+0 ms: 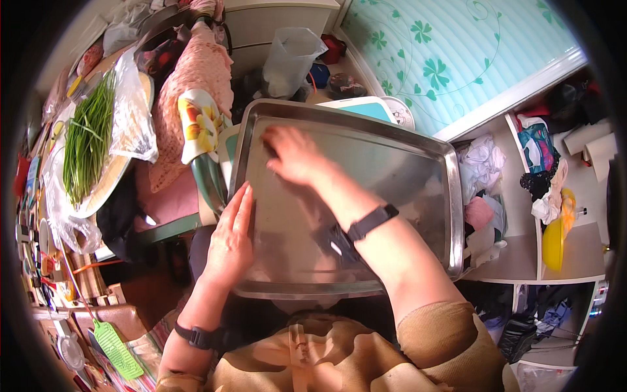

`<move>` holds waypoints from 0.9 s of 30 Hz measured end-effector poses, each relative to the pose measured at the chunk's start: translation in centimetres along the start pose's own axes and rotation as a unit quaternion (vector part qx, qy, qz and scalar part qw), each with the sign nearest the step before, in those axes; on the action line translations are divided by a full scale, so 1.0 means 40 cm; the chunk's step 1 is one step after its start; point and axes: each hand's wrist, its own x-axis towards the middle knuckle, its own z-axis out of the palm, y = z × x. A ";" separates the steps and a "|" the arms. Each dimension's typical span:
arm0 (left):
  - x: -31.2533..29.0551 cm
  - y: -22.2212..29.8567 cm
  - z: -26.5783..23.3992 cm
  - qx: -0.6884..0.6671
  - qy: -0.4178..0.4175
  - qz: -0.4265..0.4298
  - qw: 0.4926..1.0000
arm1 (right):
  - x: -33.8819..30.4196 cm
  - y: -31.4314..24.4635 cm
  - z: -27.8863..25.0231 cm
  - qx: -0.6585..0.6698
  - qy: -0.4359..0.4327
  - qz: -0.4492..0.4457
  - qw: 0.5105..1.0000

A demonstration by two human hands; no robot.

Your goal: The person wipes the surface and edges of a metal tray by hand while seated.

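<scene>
A large rectangular metal tray with a raised rim lies tilted in front of me. My left hand rests against the tray's left rim, its fingers stretched out and held close together. Inside the tray, near the far left corner, my right hand reaches down to the bottom with its fingers apart and slightly blurred. Neither hand has anything visible in its grasp. A dark band circles each wrist. What supports the tray is mostly hidden beneath it.
Green chives lie on a round board at the left, beside a plastic bag. A green flyswatter is at lower left. Shelves with clothes and a yellow object stand at right. A clear bag stands beyond the tray.
</scene>
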 end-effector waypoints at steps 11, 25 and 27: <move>0.014 0.013 0.000 0.027 0.015 0.026 0.999 | -0.249 0.528 -0.187 0.374 0.240 0.275 0.853; -0.002 -0.005 -0.005 0.062 -0.005 0.041 0.997 | -0.434 0.630 -0.352 -0.068 0.108 0.468 0.874; 0.011 -0.006 0.003 0.046 -0.017 0.044 0.998 | -0.358 0.581 -0.346 -0.098 0.060 0.482 0.868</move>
